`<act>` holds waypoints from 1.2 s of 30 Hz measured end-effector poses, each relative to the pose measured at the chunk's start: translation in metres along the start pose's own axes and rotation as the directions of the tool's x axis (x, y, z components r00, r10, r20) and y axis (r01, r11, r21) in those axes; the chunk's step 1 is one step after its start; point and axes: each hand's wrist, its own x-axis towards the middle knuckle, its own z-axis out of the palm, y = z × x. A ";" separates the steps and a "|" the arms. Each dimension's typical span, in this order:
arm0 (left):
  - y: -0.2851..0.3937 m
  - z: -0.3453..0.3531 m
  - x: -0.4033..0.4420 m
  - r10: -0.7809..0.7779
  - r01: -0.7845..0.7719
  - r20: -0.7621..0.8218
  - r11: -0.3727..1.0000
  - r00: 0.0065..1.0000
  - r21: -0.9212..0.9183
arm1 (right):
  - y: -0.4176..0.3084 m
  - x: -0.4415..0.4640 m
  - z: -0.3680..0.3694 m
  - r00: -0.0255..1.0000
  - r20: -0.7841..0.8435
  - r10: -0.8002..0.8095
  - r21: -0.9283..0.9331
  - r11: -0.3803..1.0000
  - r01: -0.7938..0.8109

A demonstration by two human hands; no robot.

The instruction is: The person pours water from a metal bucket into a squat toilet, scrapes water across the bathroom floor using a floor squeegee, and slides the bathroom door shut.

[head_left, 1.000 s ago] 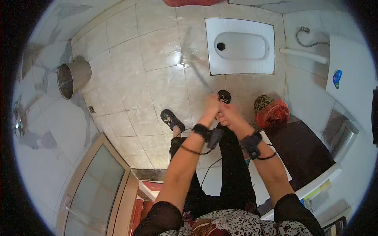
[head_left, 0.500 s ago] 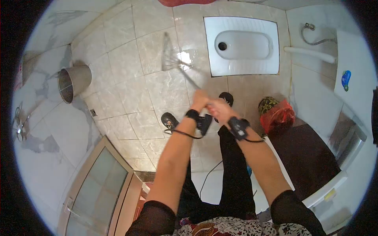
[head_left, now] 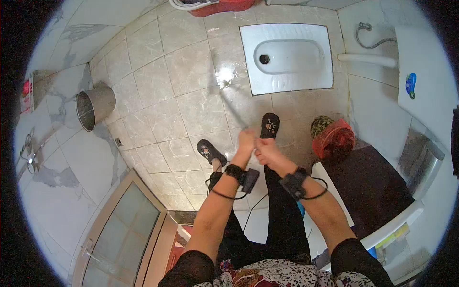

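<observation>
My left hand (head_left: 246,141) and my right hand (head_left: 268,151) are both closed, one beside the other, round the long thin handle of a floor-cleaning tool (head_left: 233,106). The handle slants away from me to the wet, shiny floor left of the squat toilet (head_left: 290,79). Motion smears the tool's far end, so its head cannot be made out. A strapped black device with a cable sits on each wrist. Below my hands are my feet in dark shoes, the left shoe (head_left: 210,151) and the right shoe (head_left: 270,125).
A metal bin (head_left: 101,104) stands by the left wall. A red bag (head_left: 334,138) lies at the right beside a dark-topped washing machine (head_left: 370,191). A red tub (head_left: 224,6) is at the far edge. The glass-panelled door (head_left: 119,229) is at lower left.
Both hands have drawn back toward my body, still round the handle. The tool's far end has swept to the right and become more blurred. The view has shifted slightly, showing more of the red tub.
</observation>
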 end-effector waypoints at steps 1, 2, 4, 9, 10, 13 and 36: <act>-0.024 -0.011 0.004 0.088 -0.079 -0.051 0.984 0.995 0.157 | 0.000 0.006 0.012 0.998 0.043 0.037 -0.045 0.998 -0.035; -0.053 -0.013 0.012 0.182 -0.146 -0.088 0.938 0.979 0.314 | 0.001 0.010 0.017 0.993 0.086 0.076 -0.091 0.994 -0.068; -0.075 -0.004 0.022 0.097 -0.094 0.015 0.912 0.995 0.398 | 0.025 0.046 0.002 0.991 0.089 0.104 -0.176 0.981 -0.087; -0.034 0.073 0.039 0.223 -0.342 0.259 0.664 0.940 0.666 | -0.004 0.035 -0.072 0.996 -0.014 0.090 -0.174 0.980 -0.091; -0.017 0.098 0.042 0.225 -0.311 0.216 0.719 0.950 0.621 | -0.012 0.035 -0.093 0.991 -0.054 0.123 -0.152 0.980 -0.130; 0.036 0.143 0.047 0.351 -0.461 0.299 0.672 0.887 0.579 | -0.058 -0.007 -0.127 0.987 -0.144 0.072 -0.107 0.990 -0.087; 0.027 0.144 0.046 0.588 -0.696 0.422 0.380 0.690 0.609 | -0.024 0.021 -0.152 0.968 -0.194 -0.158 -0.285 0.953 0.099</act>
